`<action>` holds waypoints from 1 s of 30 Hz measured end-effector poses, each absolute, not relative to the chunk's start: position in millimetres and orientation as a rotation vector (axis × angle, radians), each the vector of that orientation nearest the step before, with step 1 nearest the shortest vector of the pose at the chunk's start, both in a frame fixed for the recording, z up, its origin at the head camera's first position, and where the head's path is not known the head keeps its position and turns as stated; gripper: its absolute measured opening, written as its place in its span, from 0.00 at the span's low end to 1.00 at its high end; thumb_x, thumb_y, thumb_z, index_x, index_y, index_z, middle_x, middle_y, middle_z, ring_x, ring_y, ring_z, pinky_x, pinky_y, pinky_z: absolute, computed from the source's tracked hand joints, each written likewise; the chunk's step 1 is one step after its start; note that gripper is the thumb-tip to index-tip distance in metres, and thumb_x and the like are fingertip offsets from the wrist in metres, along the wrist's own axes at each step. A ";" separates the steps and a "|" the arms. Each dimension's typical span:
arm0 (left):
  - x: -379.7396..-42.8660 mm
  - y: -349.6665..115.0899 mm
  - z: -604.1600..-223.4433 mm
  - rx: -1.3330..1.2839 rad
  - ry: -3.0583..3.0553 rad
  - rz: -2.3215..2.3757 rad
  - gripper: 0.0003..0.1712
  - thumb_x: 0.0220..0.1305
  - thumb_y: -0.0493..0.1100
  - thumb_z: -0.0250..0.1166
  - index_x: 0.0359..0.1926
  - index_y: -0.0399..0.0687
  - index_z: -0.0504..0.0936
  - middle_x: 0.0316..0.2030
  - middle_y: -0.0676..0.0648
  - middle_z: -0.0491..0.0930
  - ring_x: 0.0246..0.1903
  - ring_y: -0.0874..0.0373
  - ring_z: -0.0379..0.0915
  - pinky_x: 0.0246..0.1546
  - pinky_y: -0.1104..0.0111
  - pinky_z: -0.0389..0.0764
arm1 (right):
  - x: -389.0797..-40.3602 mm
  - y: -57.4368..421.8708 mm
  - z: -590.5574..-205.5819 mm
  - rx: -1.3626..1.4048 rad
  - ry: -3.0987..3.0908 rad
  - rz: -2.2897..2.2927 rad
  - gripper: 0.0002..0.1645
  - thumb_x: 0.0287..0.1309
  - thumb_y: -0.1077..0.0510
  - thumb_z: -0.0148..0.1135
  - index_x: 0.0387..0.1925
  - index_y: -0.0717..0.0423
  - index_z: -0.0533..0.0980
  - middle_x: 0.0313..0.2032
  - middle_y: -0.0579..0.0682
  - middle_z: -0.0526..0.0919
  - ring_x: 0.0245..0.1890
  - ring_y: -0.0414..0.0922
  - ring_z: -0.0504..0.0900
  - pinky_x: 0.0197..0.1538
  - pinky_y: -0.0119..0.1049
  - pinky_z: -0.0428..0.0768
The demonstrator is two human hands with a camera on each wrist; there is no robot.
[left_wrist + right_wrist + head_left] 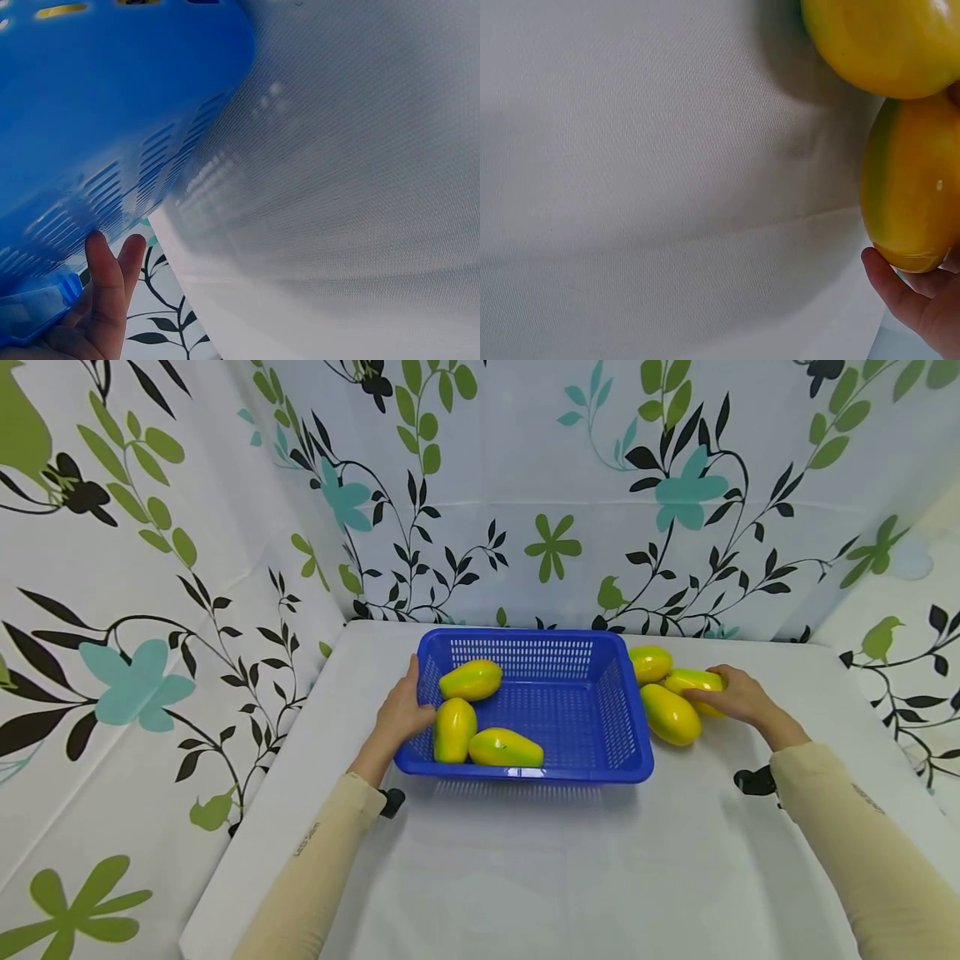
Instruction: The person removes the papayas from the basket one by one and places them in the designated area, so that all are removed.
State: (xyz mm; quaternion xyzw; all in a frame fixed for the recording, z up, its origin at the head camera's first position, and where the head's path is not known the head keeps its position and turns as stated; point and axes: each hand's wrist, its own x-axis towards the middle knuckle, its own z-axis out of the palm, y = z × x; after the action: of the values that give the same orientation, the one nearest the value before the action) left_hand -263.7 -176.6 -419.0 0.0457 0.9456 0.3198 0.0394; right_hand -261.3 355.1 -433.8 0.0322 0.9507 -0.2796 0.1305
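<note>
A blue plastic basket stands on the white table, with three yellow-green mangoes inside, among them one mango by the front wall. My left hand grips the basket's left side, thumb at the rim; in the left wrist view its fingers lie against the slotted outer wall. To the right of the basket, my right hand holds the end of a mango. The right wrist view shows this held mango between thumb and fingers, partly cut off. Beside it lie a front mango and a rear mango.
A white cloth covers the table. Behind it and along the sides hangs a curtain printed with leaves and flowers. The basket's raised walls stand between the outside mangoes and those within.
</note>
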 end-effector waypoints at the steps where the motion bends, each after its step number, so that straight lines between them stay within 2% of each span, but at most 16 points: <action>1: -264.0 -176.6 -418.7 0.141 2.901 0.983 0.57 0.49 0.39 0.56 0.78 0.42 0.37 0.69 0.29 0.60 0.63 0.36 0.65 0.59 0.42 0.68 | -261.8 355.3 -433.9 0.094 2.761 -0.811 0.57 0.63 0.31 0.52 0.68 0.78 0.52 0.60 0.77 0.62 0.54 0.68 0.66 0.59 0.65 0.67; 15: -263.0 -176.7 -417.8 0.136 2.905 0.967 0.57 0.49 0.38 0.55 0.78 0.42 0.36 0.67 0.29 0.63 0.57 0.37 0.69 0.56 0.43 0.71 | -259.9 352.9 -437.2 0.099 2.741 -0.805 0.57 0.64 0.32 0.52 0.68 0.78 0.51 0.61 0.78 0.59 0.55 0.69 0.64 0.61 0.66 0.65; 20: -262.2 -176.7 -417.2 0.129 2.900 0.968 0.57 0.49 0.38 0.55 0.78 0.42 0.37 0.67 0.29 0.63 0.58 0.37 0.69 0.57 0.43 0.71 | -261.5 349.4 -427.4 0.145 2.769 -0.775 0.57 0.64 0.31 0.50 0.69 0.78 0.51 0.63 0.82 0.56 0.59 0.73 0.61 0.61 0.67 0.65; 30: -264.3 -177.8 -420.2 0.133 2.897 0.989 0.57 0.50 0.39 0.56 0.78 0.43 0.37 0.68 0.30 0.62 0.60 0.37 0.68 0.58 0.42 0.70 | -271.0 324.8 -395.6 0.149 2.870 -0.733 0.57 0.62 0.29 0.50 0.70 0.74 0.54 0.65 0.80 0.58 0.62 0.74 0.59 0.61 0.68 0.63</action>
State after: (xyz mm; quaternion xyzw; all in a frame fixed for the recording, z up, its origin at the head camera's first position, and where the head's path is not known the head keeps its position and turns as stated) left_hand -264.3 -177.8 -420.2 0.0434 0.9448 0.3225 0.0389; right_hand -271.0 324.8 -395.6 0.0501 0.9640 -0.2460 0.0876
